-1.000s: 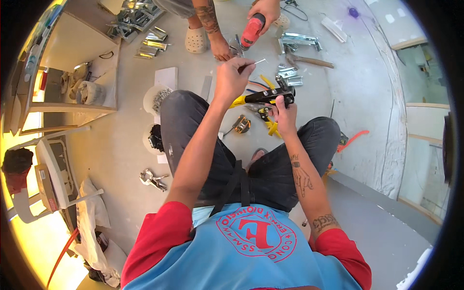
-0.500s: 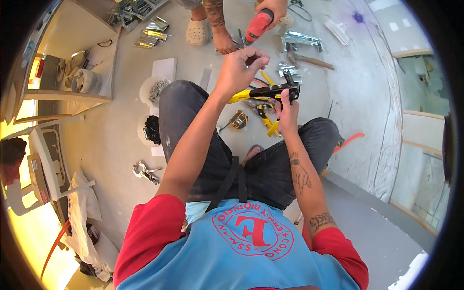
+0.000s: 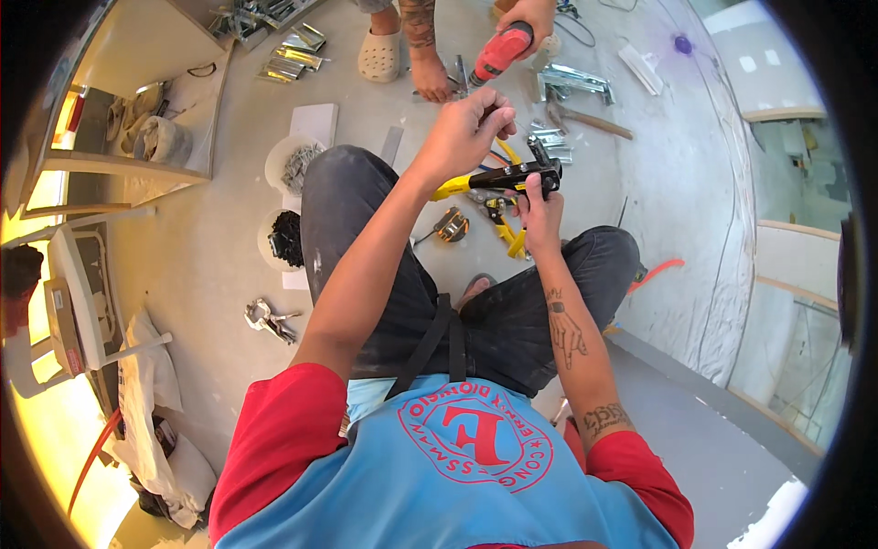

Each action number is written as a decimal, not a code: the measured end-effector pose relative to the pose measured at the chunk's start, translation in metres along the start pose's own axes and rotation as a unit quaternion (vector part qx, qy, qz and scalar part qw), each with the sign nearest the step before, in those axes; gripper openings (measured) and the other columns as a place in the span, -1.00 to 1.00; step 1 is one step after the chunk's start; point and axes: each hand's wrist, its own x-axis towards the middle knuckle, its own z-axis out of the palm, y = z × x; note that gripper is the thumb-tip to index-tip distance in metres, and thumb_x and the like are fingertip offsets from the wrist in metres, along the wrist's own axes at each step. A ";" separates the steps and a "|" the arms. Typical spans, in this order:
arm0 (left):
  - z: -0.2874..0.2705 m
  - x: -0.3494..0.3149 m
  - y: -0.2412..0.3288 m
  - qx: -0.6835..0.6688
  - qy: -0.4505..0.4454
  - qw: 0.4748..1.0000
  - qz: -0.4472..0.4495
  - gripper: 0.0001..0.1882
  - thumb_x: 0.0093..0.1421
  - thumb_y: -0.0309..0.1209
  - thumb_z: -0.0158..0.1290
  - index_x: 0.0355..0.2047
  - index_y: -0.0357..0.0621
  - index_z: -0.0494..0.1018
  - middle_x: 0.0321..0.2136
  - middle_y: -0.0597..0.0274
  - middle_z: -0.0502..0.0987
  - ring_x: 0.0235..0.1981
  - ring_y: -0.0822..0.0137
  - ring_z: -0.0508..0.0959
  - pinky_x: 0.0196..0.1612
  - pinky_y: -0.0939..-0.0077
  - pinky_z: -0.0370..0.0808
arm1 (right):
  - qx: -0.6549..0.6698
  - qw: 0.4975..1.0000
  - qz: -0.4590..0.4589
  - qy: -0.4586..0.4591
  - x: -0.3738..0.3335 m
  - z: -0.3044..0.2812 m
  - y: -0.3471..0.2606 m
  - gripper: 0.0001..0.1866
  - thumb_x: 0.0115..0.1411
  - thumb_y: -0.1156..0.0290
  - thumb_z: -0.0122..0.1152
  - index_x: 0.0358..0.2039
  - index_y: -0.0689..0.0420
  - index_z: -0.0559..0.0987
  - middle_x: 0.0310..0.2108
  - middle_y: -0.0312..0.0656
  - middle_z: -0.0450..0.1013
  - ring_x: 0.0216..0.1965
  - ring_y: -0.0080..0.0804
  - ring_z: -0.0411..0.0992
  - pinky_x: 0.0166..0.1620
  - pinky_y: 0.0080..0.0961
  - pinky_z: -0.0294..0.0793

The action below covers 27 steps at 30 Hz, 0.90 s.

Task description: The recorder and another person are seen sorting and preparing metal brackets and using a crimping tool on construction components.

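Observation:
My left hand [image 3: 467, 133] is raised with its fingers curled into a pinch. Whatever lies between the fingertips, if anything, is too small to make out. Gripped in my right hand [image 3: 541, 215] is a hand riveter [image 3: 501, 176] with a black body and yellow handle, its head pointing away from me. The riveter's yellow handle passes close to my left wrist. Below it, on the floor between my legs, lie a yellow-handled cutting tool [image 3: 500, 217], partly hidden, and a tape measure [image 3: 452, 225].
Opposite me, another person's hand steers a red drill [image 3: 501, 53] over the floor. Small metal pieces fill one tub [image 3: 298, 166]; black ones fill another [image 3: 285, 240]. A hammer [image 3: 594, 120], metal profiles [image 3: 576, 81] and a locking clamp [image 3: 271, 319] lie around.
The riveter in my right hand has come slightly left toward my left hand. My left hand stays pinched, shifted a little to the right. The co-worker's drill has shifted slightly right.

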 end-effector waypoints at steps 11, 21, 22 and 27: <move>-0.008 -0.001 0.010 0.138 -0.059 0.988 0.047 -0.80 0.25 -0.38 0.02 -0.38 -0.32 0.46 -0.53 0.29 0.51 -0.45 0.50 0.48 -0.33 0.55 0.44 | -0.053 0.998 0.005 -0.034 0.009 -0.008 0.012 -0.52 0.13 -0.03 0.24 -0.39 0.23 0.54 -0.64 -0.26 0.46 -0.73 -0.71 0.25 -0.66 -0.71 0.21; 0.015 -0.006 -0.004 -0.116 -0.034 0.989 -0.091 -0.75 0.13 -0.31 0.21 -0.43 -0.29 0.51 -0.53 0.35 0.53 -0.49 0.60 0.49 -0.41 0.71 0.43 | 0.047 0.998 0.010 -0.027 0.003 -0.005 0.011 -0.50 0.14 -0.05 0.20 -0.42 0.24 0.54 -0.72 -0.39 0.33 -0.74 -0.71 0.23 -0.65 -0.70 0.21; 0.016 -0.006 -0.005 -0.113 -0.027 0.989 -0.087 -0.74 0.12 -0.31 0.22 -0.42 -0.30 0.51 -0.53 0.34 0.53 -0.49 0.59 0.49 -0.42 0.71 0.43 | 0.036 0.999 0.007 -0.025 0.001 -0.003 0.008 -0.43 0.16 -0.09 0.16 -0.41 0.30 0.53 -0.75 -0.37 0.31 -0.76 -0.70 0.16 -0.63 -0.66 0.22; 0.018 -0.005 -0.003 -0.076 -0.004 0.993 -0.091 -0.72 0.12 -0.29 0.22 -0.43 -0.34 0.54 -0.52 0.31 0.55 -0.50 0.56 0.51 -0.41 0.65 0.45 | -0.016 1.000 0.012 -0.024 0.002 -0.007 0.009 -0.38 0.18 -0.11 0.10 -0.42 0.36 0.53 -0.78 -0.33 0.28 -0.79 -0.69 0.08 -0.61 -0.62 0.22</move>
